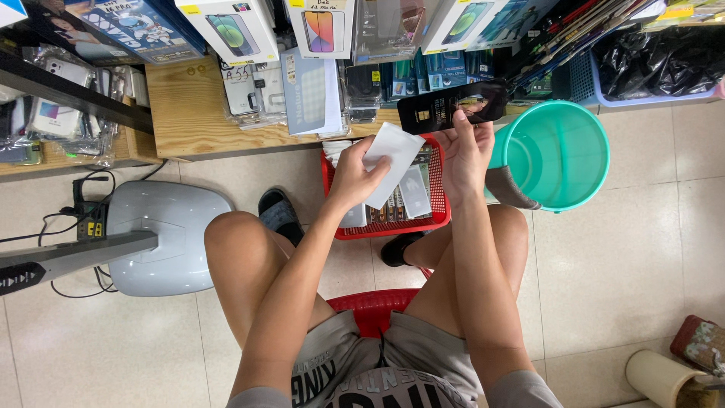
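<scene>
Black glossy panel [451, 106], flat and oblong like a phone screen protector, is held in the air above the floor, over the far edge of the red basket [436, 219] and just short of the front edge of the wooden shelf [189, 113]. Its long axis runs nearly level across the view, the right end tilted slightly upward toward the shelf and the left end pointing toward the hanging packets. The glossy face is turned toward the camera.

Right hand [464, 151] holds the panel from below; its fingers [476, 125] are clamped on the lower long edge near the right end, the thumb over the face.

Left hand [355, 177] holds a white paper sleeve [389, 162]. Its fingers are closed on the sleeve's lower left part. The sleeve's long axis runs diagonally, the upper end pointing up and right toward the panel, which it does not touch.

The red basket stands on the tiled floor between the person's feet and holds flat packets standing on edge. A teal bucket [559, 155] stands just beside the basket's right side, near the right forearm. A grey fan base [166, 234] rests on the floor, well apart to the left. The person sits on a red stool [374, 306].
</scene>
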